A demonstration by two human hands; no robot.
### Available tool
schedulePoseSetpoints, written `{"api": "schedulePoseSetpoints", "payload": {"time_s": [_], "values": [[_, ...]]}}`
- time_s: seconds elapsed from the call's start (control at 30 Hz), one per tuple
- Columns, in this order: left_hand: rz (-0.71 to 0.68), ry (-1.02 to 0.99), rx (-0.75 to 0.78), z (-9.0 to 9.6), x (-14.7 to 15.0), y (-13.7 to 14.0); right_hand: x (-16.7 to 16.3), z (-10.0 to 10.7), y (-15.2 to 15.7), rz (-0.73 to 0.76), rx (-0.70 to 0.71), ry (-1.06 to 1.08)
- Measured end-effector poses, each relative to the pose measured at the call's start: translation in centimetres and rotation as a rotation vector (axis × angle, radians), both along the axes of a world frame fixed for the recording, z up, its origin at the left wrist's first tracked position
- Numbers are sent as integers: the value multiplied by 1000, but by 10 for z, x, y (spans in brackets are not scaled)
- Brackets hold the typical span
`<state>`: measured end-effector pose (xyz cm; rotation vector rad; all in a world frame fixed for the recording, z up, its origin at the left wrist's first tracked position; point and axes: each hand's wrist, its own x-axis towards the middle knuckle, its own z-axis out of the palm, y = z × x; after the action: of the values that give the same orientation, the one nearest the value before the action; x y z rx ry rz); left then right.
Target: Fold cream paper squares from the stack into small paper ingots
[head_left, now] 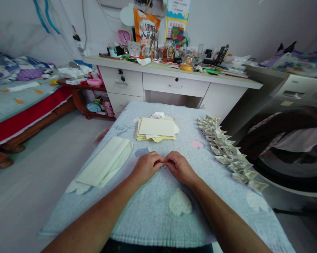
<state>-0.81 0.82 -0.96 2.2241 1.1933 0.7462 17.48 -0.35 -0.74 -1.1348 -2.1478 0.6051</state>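
My left hand point(148, 166) and my right hand point(179, 167) meet over the middle of the cloth-covered table point(153, 211). Both hands pinch a small piece of folded paper point(163, 166) between thumbs and fingertips; most of it is hidden by the fingers. Just beyond them lies a stack of cream and yellow paper sheets point(157, 127), with a crumpled white scrap point(157, 115) behind it. To the left rests a larger folded pale sheet point(105, 162). Several folded paper pieces with pointed ends point(224, 147) stand in rows along the right side.
A white desk point(174, 79) crowded with jars, a clock and an orange snack bag point(145, 30) stands past the table. At the right is a front-loading washing machine point(292, 140) with its door open. A bed point(23, 95) and a low wooden stand point(79, 98) are on the left.
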Motion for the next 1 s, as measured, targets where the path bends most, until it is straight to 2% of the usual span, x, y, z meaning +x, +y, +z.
{"api": "schedulePoseSetpoints", "payload": {"time_s": [0.17,0.43,0.7,0.9,1.0], "values": [[-19,28,-7,6,-4,1,1,3,0,-21,-1,-31],[16,52,-54,13,-14,4,18,4,3,-121,-82,-23],[45,-191,-218,16,-11,-1,16,4,1,-129,-140,47],[56,-248,-186,19,-8,-2,16,12,-3,18,-48,55],[62,-233,-154,19,-6,-3,14,15,-6,32,-45,57]]}}
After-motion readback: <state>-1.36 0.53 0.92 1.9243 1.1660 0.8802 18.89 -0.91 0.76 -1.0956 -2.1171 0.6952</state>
